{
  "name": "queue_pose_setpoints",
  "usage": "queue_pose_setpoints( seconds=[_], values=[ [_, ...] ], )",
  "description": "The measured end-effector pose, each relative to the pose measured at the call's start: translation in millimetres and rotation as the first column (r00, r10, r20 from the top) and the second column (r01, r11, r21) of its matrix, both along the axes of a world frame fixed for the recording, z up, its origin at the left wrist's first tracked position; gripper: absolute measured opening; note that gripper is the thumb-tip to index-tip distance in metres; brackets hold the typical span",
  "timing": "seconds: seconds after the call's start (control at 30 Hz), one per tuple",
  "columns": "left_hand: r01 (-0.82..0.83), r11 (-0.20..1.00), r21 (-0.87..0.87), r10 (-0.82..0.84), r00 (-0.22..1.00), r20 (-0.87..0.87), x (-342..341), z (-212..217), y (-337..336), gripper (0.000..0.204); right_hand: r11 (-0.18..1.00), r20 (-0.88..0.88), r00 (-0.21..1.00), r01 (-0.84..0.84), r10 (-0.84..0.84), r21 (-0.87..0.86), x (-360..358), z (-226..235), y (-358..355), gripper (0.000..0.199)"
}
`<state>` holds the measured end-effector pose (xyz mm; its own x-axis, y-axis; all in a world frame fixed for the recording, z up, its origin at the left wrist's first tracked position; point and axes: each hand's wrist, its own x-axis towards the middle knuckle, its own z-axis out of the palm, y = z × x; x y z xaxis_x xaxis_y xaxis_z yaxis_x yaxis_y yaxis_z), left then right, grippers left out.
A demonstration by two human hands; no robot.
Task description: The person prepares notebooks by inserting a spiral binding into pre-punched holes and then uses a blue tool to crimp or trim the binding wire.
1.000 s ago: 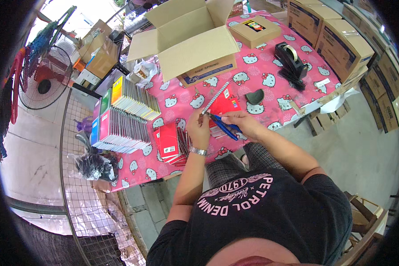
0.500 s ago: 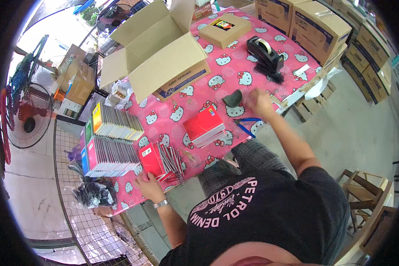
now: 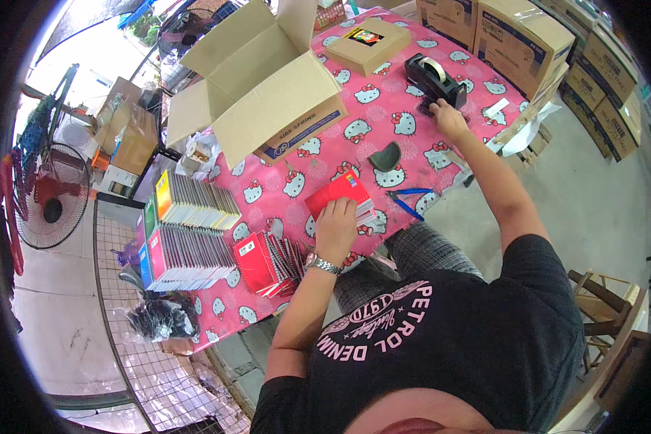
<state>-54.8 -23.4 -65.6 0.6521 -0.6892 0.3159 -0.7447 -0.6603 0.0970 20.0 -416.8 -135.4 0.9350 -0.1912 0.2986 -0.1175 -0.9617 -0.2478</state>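
Observation:
My left hand (image 3: 337, 221), with a metal watch on its wrist, lies with its fingers flat over the near part of a stack of red notebooks (image 3: 347, 185). My right hand (image 3: 450, 121) reaches to a pile of thin black coils (image 3: 425, 108) beside the black tape dispenser (image 3: 435, 78); its fingers are pinched together, and what lies between them is hidden. To the left, more red notebooks with spiral bindings (image 3: 259, 262) lie fanned out. Blue-handled pliers (image 3: 412, 201) and a dark green curved piece (image 3: 385, 157) rest near the red stack.
Tall rows of spiral notebooks (image 3: 188, 257) stand at the table's left. Behind them is an open cardboard box (image 3: 296, 134). A flat brown box (image 3: 369, 45) sits at the far side; large cartons (image 3: 521, 47) are stacked at the right. The pink patterned tablecloth (image 3: 271, 189) covers the table.
My left hand has moved right, from the fanned notebooks onto the red stack. My right hand has gone from beside the green piece up to the black coils.

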Motion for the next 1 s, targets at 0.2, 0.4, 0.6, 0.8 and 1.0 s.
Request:
queue_pose_setpoints(
  seconds=[0.2, 0.4, 0.6, 0.8, 1.0],
  values=[
    [0.125, 0.988, -0.095, -0.134, 0.986, -0.095, 9.2, 5.6, 11.9, 0.021, 0.839, 0.318, 0.886, -0.437, 0.339, 0.324, -47.2, 47.7, 92.3, 0.036],
    [0.075, 0.974, -0.212, -0.099, 0.989, -0.106, 26.0, 34.2, 12.4, 0.025, 0.536, 0.313, 0.788, -0.597, 0.53, 0.596, -78.0, 85.3, 164.2, 0.026],
    [-0.066, 0.982, -0.176, 0.09, 0.987, 0.136, 40.1, 31.1, -7.8, 0.022, 0.596, 0.466, 0.791, -0.608, 0.396, 0.525, -63.0, 84.2, 176.3, 0.022],
    [-0.077, 0.987, -0.14, 0.086, 0.994, 0.062, 51.0, 32.0, -9.1, 0.021, 0.556, 0.431, 0.78, -0.626, 0.454, 0.547, -57.0, 84.7, 182.0, 0.024],
    [-0.045, 0.994, -0.102, 0.041, 0.999, -0.034, 36.7, 39.4, -12.4, 0.022, 0.405, 0.057, 0.759, -0.407, 0.648, 0.819, -65.8, 104.7, 164.8, 0.025]
  ],
)
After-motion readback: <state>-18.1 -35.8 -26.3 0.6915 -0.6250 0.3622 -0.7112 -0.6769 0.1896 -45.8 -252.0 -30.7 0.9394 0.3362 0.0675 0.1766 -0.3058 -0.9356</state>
